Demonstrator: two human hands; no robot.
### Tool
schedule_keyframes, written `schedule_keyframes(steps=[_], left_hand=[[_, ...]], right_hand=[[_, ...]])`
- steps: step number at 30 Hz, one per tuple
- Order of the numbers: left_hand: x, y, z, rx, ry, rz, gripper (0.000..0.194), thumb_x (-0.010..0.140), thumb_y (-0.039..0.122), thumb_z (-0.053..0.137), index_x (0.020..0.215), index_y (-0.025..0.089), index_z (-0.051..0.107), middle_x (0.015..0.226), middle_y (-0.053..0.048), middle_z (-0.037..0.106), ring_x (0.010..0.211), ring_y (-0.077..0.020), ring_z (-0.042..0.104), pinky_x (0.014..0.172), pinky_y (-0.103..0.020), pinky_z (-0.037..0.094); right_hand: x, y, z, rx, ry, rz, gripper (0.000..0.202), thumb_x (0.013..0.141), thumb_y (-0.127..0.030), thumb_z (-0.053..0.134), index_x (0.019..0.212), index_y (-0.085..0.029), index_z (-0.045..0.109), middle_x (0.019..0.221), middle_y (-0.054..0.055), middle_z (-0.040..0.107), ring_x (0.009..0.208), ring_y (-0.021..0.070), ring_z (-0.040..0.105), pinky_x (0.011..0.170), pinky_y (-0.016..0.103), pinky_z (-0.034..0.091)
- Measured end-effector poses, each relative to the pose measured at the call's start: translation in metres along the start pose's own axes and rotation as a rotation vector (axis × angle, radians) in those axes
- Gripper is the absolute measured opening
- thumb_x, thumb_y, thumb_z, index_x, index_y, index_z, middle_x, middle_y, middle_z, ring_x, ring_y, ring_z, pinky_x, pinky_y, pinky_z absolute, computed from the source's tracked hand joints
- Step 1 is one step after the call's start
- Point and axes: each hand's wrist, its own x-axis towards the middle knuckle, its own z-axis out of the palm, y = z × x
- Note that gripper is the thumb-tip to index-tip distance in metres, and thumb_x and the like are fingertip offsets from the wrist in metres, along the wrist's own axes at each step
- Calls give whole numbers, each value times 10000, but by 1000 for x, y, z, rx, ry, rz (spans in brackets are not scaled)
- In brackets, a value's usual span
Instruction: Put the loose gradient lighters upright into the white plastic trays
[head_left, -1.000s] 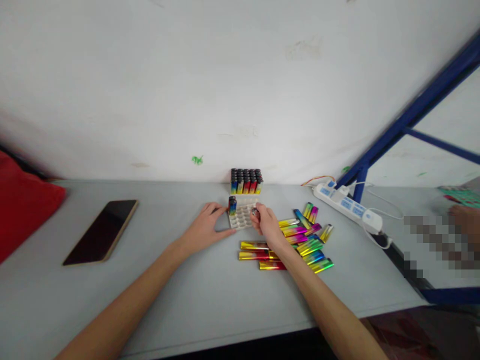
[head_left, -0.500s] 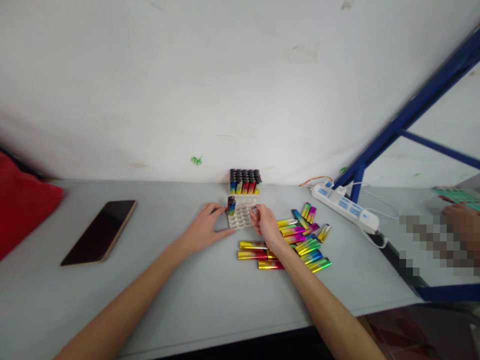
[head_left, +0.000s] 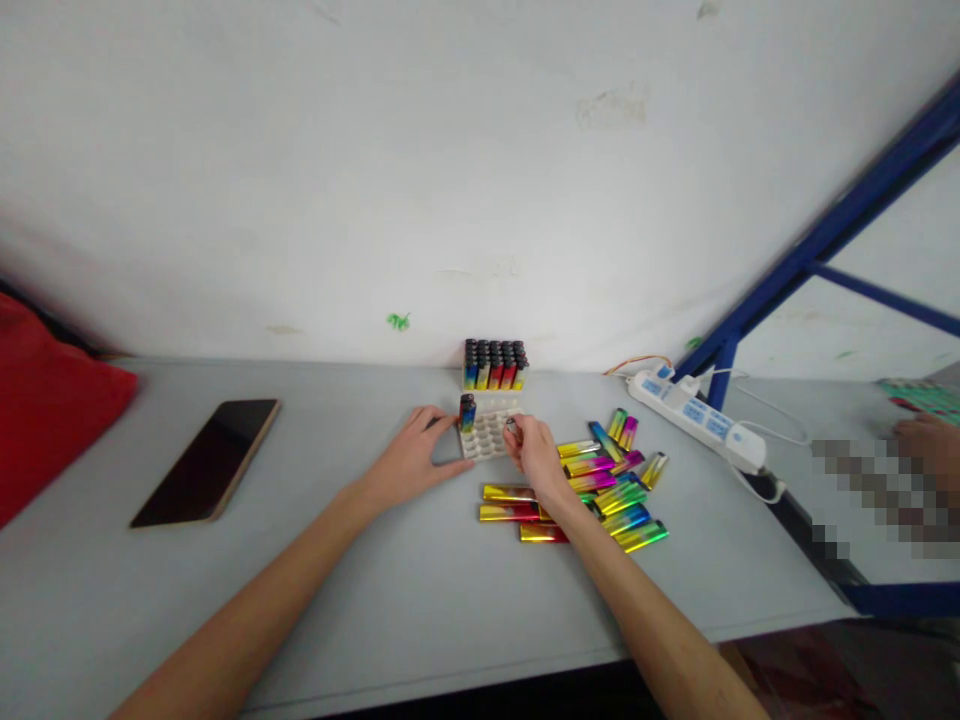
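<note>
A pale slotted tray (head_left: pixel 486 440) lies on the table between my hands. Two or so black-topped lighters (head_left: pixel 467 414) stand upright in its back left corner. My left hand (head_left: pixel 409 460) is at the tray's left side, thumb and fingers spread apart, the tips at its edge. Over the tray's right part, my right hand (head_left: pixel 536 455) is closed in a pinch on a lighter (head_left: pixel 511 425); only its small metallic top shows, the rest being hidden by the fingers. Several shiny multicoloured lighters (head_left: pixel 626 497) lie in a loose pile beside and under my right forearm.
Against the wall stands a second tray packed with upright lighters (head_left: pixel 495 365). A white power strip (head_left: pixel 697 418) with cables sits right, by a blue metal frame (head_left: pixel 810 240). At left are a dark phone (head_left: pixel 206 460) and red cloth (head_left: pixel 52 410). Another person's hand (head_left: pixel 934 450) shows far right.
The whole view has shifted slightly, so everything sits a little farther right. Both hands keep nearly the same place against the tray, and the lighters appear unmoved.
</note>
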Motion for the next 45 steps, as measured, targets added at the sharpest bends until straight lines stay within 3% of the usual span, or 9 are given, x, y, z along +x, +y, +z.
schedule_keyframes(steps=[5, 9, 14, 18, 23, 28, 34, 39, 45], left_hand=[[0, 0, 0, -1, 5, 3, 691, 1002, 700, 839, 1506, 237, 749, 1368, -127, 732, 1311, -382, 687, 1215, -547, 595], [0, 0, 0, 0, 0, -9, 692, 994, 689, 854, 1501, 229, 751, 1377, -132, 735, 1319, -382, 690, 1211, -538, 602], [-1, 2, 0, -18, 1, -21, 666, 982, 690, 863, 1456, 230, 772, 1368, -138, 735, 1330, -388, 687, 1198, -545, 613], [-1, 5, -1, -30, -9, -33, 659, 978, 678, 868, 1446, 224, 774, 1363, -144, 727, 1316, -390, 685, 1204, -570, 606], [-1, 9, -3, -34, 9, -30, 627, 983, 662, 868, 1446, 249, 774, 1337, -136, 732, 1304, -392, 682, 1199, -586, 605], [-1, 9, -4, -44, -10, -25, 648, 1001, 693, 838, 1461, 244, 764, 1369, -141, 724, 1321, -393, 675, 1214, -584, 595], [-1, 8, -1, -49, -6, -34, 652, 1001, 685, 842, 1459, 228, 762, 1345, -144, 719, 1313, -392, 681, 1195, -580, 606], [-1, 9, -1, -52, 2, -31, 623, 995, 676, 856, 1424, 232, 772, 1340, -142, 717, 1307, -388, 679, 1190, -580, 605], [-1, 11, -3, -62, 5, -31, 598, 998, 681, 847, 1403, 247, 776, 1341, -134, 725, 1301, -387, 683, 1194, -579, 604]], right_hand=[[0, -3, 0, 54, -100, 23, 610, 998, -805, 548, 677, -291, 478, 591, -59, 361, 557, 152, 309, 539, 307, 260], [-1, -8, 3, 105, -94, -137, 688, 925, -948, 641, 835, -265, 630, 705, -33, 521, 623, 171, 449, 582, 312, 387], [-6, -10, 1, -56, -119, -347, 517, 992, -785, 731, 1019, -270, 700, 880, 11, 733, 813, 230, 704, 798, 360, 580], [-12, -14, 2, -166, 21, -422, 370, 1041, -636, 757, 1081, -272, 709, 987, 55, 866, 1003, 287, 821, 968, 402, 606], [-9, -20, 11, -214, 47, -445, 327, 1113, -596, 673, 1190, -280, 707, 1110, 87, 902, 1038, 297, 835, 986, 425, 640], [-1, -10, 17, -216, 86, -537, 348, 1076, -554, 704, 1231, -244, 747, 1275, 150, 805, 1088, 273, 805, 920, 388, 687], [0, -3, 16, -348, 166, -633, 349, 1134, -537, 664, 1238, -229, 790, 1084, 100, 777, 1026, 269, 735, 946, 399, 651], [5, 8, 15, -582, 159, -678, 328, 1197, -485, 594, 1250, -213, 769, 1066, 105, 820, 988, 281, 738, 978, 421, 593], [12, 9, 15, -959, 26, -688, 233, 1229, -351, 605, 1333, -197, 745, 1135, 147, 840, 1067, 325, 771, 967, 430, 576]])
